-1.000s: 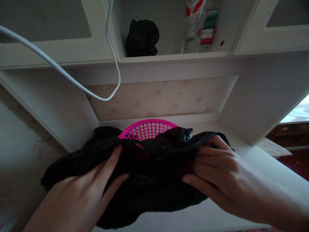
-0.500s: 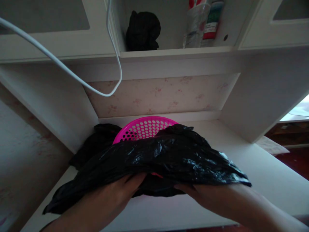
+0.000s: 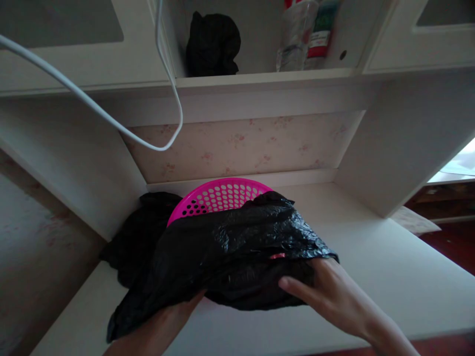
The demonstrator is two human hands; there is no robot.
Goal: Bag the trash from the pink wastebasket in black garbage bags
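Note:
A crumpled black plastic bag lies over the front of a round pink perforated basket on the white desk. My right hand grips the bag's right lower edge, thumb along its underside. My left hand reaches under the bag's left side; only the wrist and part of the palm show, the fingers are hidden by the plastic. A second dark bundle sits behind the bag at the left, against the desk's side panel.
A white cable hangs in a loop from the upper left. On the shelf above are a black bundle and bottles. White side panels close the desk nook left and right. The floor shows at the far right.
Both hands went from lying on top of the bag to reaching beneath it. The bag has bunched up and shifted left over the basket's front, and the view has drifted slightly.

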